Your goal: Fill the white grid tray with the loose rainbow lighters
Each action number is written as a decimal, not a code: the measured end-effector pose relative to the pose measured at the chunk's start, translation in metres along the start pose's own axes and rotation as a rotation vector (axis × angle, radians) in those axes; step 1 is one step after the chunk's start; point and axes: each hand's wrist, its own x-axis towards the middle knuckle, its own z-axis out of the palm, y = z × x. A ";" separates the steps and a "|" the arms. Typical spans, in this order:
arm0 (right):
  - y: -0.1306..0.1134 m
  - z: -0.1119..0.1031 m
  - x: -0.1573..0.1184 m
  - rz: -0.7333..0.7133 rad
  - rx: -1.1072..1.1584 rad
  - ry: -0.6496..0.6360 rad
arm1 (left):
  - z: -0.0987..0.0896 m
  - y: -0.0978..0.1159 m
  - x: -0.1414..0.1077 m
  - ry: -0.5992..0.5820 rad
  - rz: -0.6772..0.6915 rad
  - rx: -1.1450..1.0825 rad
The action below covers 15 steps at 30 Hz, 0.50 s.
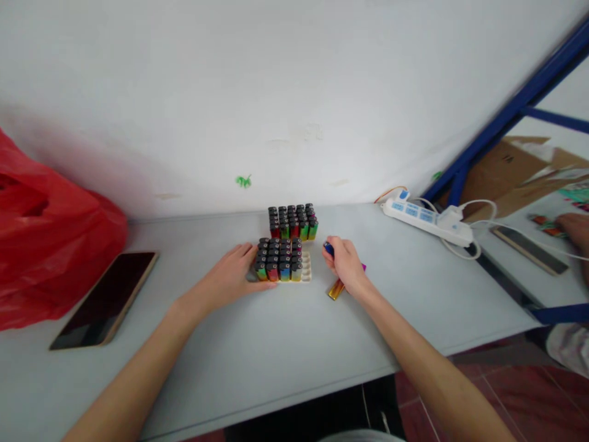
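Note:
Rows of upright lighters (272, 270) with black tops and coloured bodies fill most of a white slotted tray (307, 270). Its right-hand column shows bare slots. My left hand (234, 273) grips the tray and lighters from the left side, thumb along the front edge and fingers behind. Just right of the tray, my right hand (345, 261) is closed on a blue lighter (328, 248), held a little above the table. Under that hand lies a gold lighter (335, 290), partly covered, and a purple bit (364, 267) shows beside the wrist.
Behind the tray stands another block of lighters (293, 224). A red plastic bag (55, 227) and a phone (105, 301) lie at left. At right are a white power strip (426, 218) with cables, a blue metal frame (488, 135), a cardboard box (510, 166) and another person's hand (575, 236).

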 end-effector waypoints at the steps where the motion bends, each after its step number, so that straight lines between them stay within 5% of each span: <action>1: -0.001 0.001 -0.001 -0.001 0.005 -0.001 | 0.000 0.000 0.000 -0.001 -0.004 -0.001; 15: 0.010 -0.003 0.005 -0.087 -0.153 0.026 | -0.003 0.003 0.000 0.007 0.002 -0.025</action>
